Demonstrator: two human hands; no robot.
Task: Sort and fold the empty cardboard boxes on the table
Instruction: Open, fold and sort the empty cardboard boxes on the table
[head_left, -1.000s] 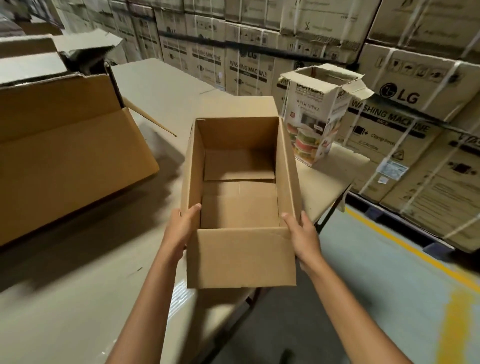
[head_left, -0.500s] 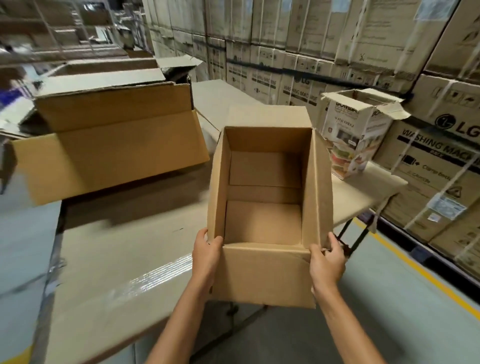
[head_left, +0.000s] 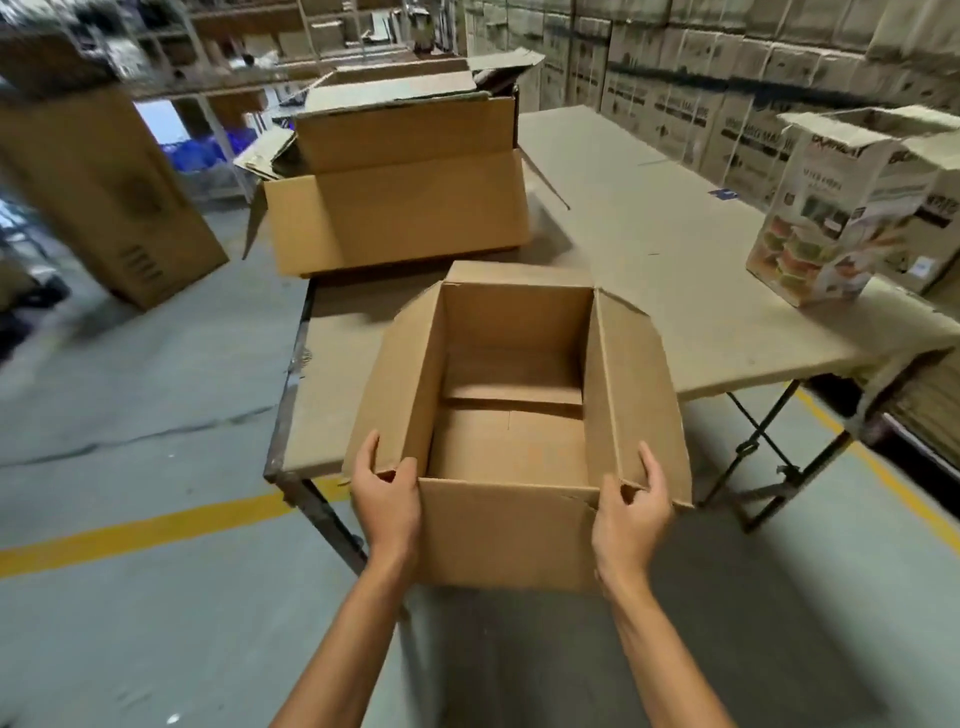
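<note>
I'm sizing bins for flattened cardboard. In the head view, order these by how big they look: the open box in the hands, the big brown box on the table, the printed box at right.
1. big brown box
2. held open box, though being nearest the camera inflates it, so this ranking is unsure
3. printed box, clearly smallest

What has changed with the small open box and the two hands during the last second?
The small open box has come toward the person and now hangs past the near edge of the table. Its side flaps have spread outward. The left hand and right hand have shifted to its near corners. Unchanged: both hands hold the box, which is open and empty; the large brown box and printed box remain on the table.
</note>
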